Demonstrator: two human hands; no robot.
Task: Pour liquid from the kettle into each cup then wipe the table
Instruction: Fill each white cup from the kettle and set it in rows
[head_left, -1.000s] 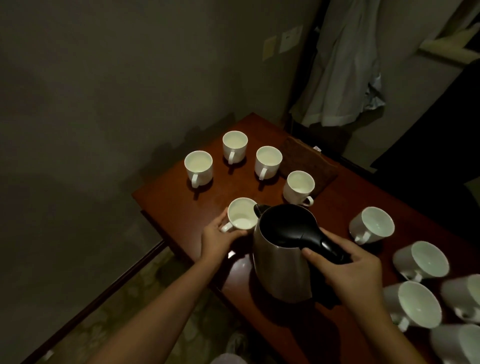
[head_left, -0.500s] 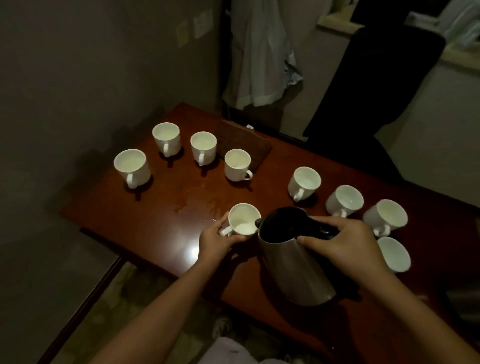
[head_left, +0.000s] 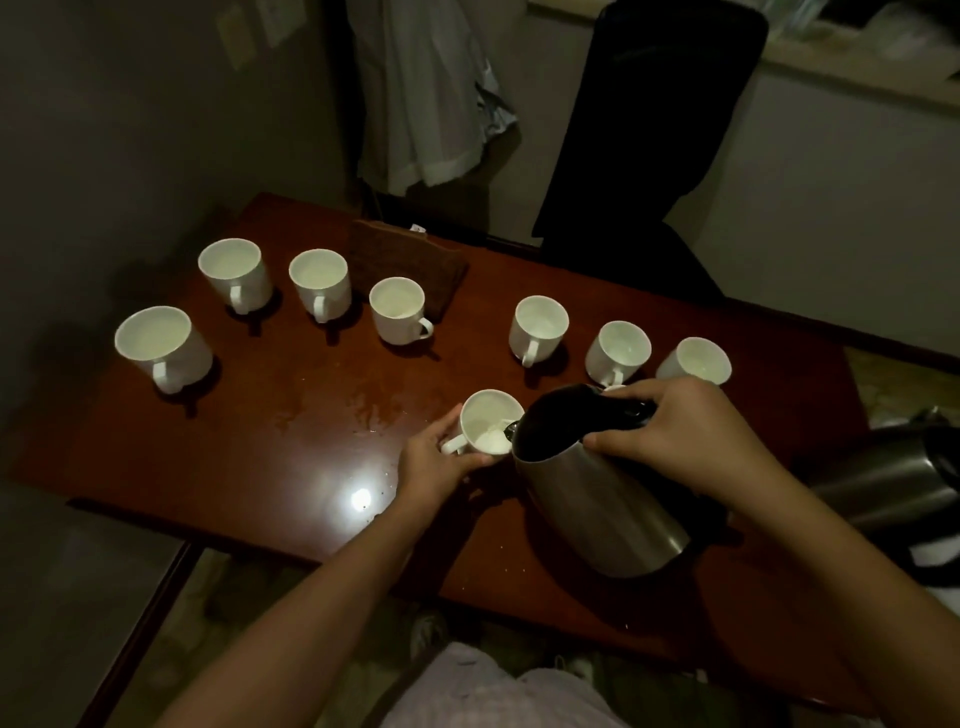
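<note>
My right hand (head_left: 680, 436) grips the black handle of a steel kettle (head_left: 597, 499), tilted left with its spout over a white cup (head_left: 488, 423). Liquid lies in the bottom of that cup. My left hand (head_left: 434, 460) holds the cup by its handle and side near the front of the table (head_left: 260, 441). Several more white cups stand in a row behind: one at far left (head_left: 161, 345), two behind it (head_left: 236, 273) (head_left: 319, 283), one by the cloth (head_left: 397, 309), and three right of centre (head_left: 537, 327) (head_left: 618, 351) (head_left: 693, 361). A folded brown cloth (head_left: 402, 262) lies at the back.
Spilled drops (head_left: 363, 410) wet the tabletop left of the held cup. A second steel vessel (head_left: 883, 478) lies at the right edge. A black chair (head_left: 649, 130) stands behind the table, and a light garment (head_left: 426, 93) hangs on the wall.
The view has swung right, bringing the right-hand cups into a row. The kettle has tipped further toward the held cup; both hands keep their hold.
</note>
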